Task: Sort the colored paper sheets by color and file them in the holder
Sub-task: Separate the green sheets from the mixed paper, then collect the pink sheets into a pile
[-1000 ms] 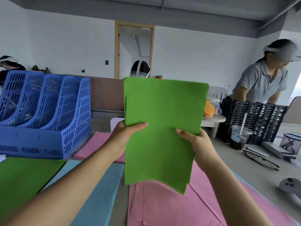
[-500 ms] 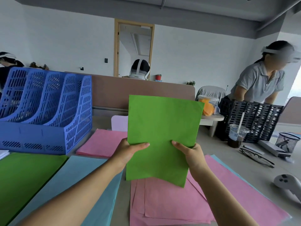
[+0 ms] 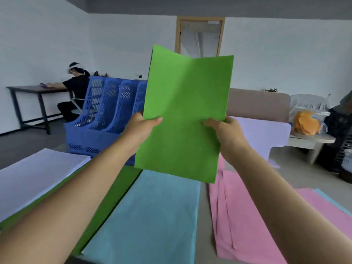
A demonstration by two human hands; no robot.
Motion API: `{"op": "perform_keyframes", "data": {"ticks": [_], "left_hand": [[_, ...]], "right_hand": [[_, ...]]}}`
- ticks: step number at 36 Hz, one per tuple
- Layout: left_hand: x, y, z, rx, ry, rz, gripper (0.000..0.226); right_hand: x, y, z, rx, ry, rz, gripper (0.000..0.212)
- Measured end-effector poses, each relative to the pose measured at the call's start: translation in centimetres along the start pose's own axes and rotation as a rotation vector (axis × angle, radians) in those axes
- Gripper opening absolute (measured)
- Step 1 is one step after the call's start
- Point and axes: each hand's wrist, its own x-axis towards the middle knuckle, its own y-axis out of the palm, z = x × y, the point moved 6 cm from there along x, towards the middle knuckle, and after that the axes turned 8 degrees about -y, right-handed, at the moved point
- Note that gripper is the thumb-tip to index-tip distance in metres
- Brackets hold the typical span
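Note:
A stack of green paper sheets [image 3: 182, 115] is held upright in front of me, above the table. My left hand [image 3: 142, 126] pinches its left edge and my right hand [image 3: 224, 130] pinches its right edge, thumbs on the near face. The blue slotted file holder [image 3: 106, 115] stands behind and left of the sheets, partly hidden by them. On the table lie a light blue pile [image 3: 152, 216], pink sheets [image 3: 234, 216], a green pile [image 3: 114, 187], white sheets [image 3: 38, 178] and lavender sheets [image 3: 261, 136].
A person sits at a dark table [image 3: 38, 90] at the far left. A tan divider [image 3: 257, 103] runs behind the desk. At the right a small white table [image 3: 312, 141] carries a bag with orange contents [image 3: 306, 122], next to dark crates [image 3: 342, 134].
The view has swung left, so the blue holder now sits behind the sheets. Both hands have lifted the green stack higher and toward the holder.

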Motion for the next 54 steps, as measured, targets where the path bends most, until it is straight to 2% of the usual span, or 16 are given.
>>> {"op": "perform_keyframes", "data": {"ticks": [2,6,9,12,16,22,24,27,36,37,39,41,44,46,51,54], "left_hand": [[0.9,-3.7,0.7,0.091,-0.065,-0.043,0.057],[2.1,-11.0,3.9,0.261,-0.242,-0.078,0.068],[1.9,-15.7,7.0,0.37,-0.367,-0.112,0.063],[1.4,-19.1,9.8,0.537,-0.436,-0.17,0.046],[0.9,-20.7,13.2,0.623,-0.504,-0.171,0.041],[1.5,-21.3,16.7,0.744,-0.503,-0.192,0.029],[1.9,-21.2,17.1,0.779,-0.491,-0.21,0.016],[2.3,-21.3,17.5,0.815,-0.489,-0.23,0.025],[2.5,-21.1,18.0,0.973,-0.519,-0.212,0.012],[2.5,-21.0,17.9,0.982,-0.53,-0.214,0.02],[2.3,-20.6,17.8,1.005,-0.566,-0.229,0.055],[2.1,-19.9,17.2,1.05,-0.56,-0.273,0.069],[2.4,-17.5,15.6,1.066,-0.492,-0.273,0.067],[2.9,-15.1,14.0,1.024,-0.415,-0.241,0.061],[3.6,-6.5,10.1,0.86,-0.208,-0.07,0.057],[2.6,0.5,7.9,0.734,-0.052,0.046,0.049]], "right_hand": [[-0.1,3.1,-1.7,0.065,0.095,0.046,0.016],[-1.7,9.0,-6.5,0.103,0.309,0.164,0.016],[-3.7,12.8,-10.3,0.056,0.429,0.281,0.014],[-6.2,15.6,-13.4,0.023,0.546,0.396,0.014],[-8.7,17.8,-16.1,0.026,0.678,0.501,0.015],[-9.6,18.6,-17.4,-0.053,0.704,0.502,0.02],[-9.6,18.8,-17.4,-0.077,0.703,0.522,0.022],[-9.4,19.1,-17.5,-0.126,0.711,0.568,0.02],[-9.3,18.8,-17.9,-0.271,0.719,0.729,0.02],[-9.4,18.6,-17.8,-0.274,0.726,0.749,0.021],[-9.3,18.2,-17.6,-0.251,0.741,0.775,0.023],[-9.1,17.8,-17.2,-0.194,0.754,0.78,0.028],[-8.6,16.7,-16.5,-0.135,0.741,0.778,0.041],[-8.0,15.5,-15.9,-0.126,0.711,0.773,0.041],[-6.4,10.4,-13.5,-0.215,0.596,0.738,0.038],[-5.0,6.0,-12.1,-0.268,0.509,0.656,0.035]]}}
